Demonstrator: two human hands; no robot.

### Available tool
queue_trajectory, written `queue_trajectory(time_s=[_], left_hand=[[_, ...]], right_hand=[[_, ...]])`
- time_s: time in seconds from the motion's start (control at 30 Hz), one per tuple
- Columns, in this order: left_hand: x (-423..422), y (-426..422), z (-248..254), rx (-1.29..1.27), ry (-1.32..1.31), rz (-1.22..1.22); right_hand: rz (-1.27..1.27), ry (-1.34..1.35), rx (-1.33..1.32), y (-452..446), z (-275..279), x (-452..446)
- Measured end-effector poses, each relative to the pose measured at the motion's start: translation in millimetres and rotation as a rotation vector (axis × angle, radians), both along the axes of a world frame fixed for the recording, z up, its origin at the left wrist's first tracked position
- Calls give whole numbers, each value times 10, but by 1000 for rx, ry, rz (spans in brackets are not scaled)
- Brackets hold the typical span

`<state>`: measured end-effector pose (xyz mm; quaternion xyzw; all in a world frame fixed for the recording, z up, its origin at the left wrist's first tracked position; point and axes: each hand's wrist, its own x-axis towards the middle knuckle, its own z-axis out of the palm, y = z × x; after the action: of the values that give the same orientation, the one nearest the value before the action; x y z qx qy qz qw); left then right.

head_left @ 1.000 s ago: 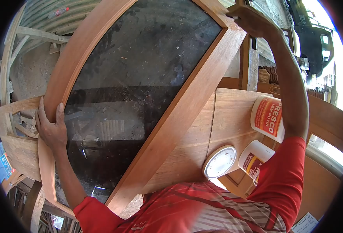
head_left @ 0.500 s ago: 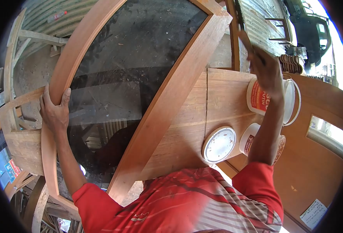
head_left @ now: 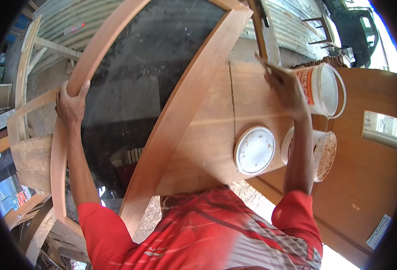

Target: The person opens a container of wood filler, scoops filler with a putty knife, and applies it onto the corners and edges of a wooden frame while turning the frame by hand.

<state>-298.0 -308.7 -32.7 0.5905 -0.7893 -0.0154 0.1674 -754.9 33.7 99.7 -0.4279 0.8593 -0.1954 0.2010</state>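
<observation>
Biggest item: wooden frame (head_left: 176, 108), one side curved, the other straight, set at a slant in front of me and overlapping the counter's left part. Dark glass panel (head_left: 126, 94) sits inside it, so handling by the wood looks safer. Counter (head_left: 207, 148) is on my right, probably so supplies are in reach. Large tub (head_left: 317, 90) near its far right corner, mouth uncovered, handle swung off to one side, so access is free. Small tub (head_left: 326, 155) by the right edge, partly behind my forearm. Round white lid (head_left: 255, 150) lies flat near the near edge, beside the small tub, likely parked out of the way.

My hands are well apart. Left hand (head_left: 74, 103) is clamped on the curved rail, thumb inside, fingers outside, presumably for steadiness. Right hand (head_left: 288, 87) is closed round a thin tool (head_left: 262, 62), tip forward, raised over the counter; blurred, can't tell the type.
</observation>
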Motion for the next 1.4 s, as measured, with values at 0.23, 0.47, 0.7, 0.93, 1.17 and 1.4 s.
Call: queue_trajectory(time_s=[0.23, 0.47, 0.7, 0.93, 1.17, 1.4], left_hand=[[67, 17, -134, -39, -83, -11], [11, 88, -31, 1, -82, 22], [-3, 99, -42, -33, -100, 16], [8, 44, -58, -55, -71, -19], [43, 31, -85, -58, -30, -33], [412, -23, -163, -104, 339, -249]], right_hand=[[196, 357, 186, -1165, -513, -438], [345, 499, 199, -1390, -792, -567], [209, 336, 261, -1220, -712, -510], [295, 321, 250, -1161, -733, -843], [501, 269, 248, -973, -612, -384], [484, 21, -36, -2, -170, 1756]])
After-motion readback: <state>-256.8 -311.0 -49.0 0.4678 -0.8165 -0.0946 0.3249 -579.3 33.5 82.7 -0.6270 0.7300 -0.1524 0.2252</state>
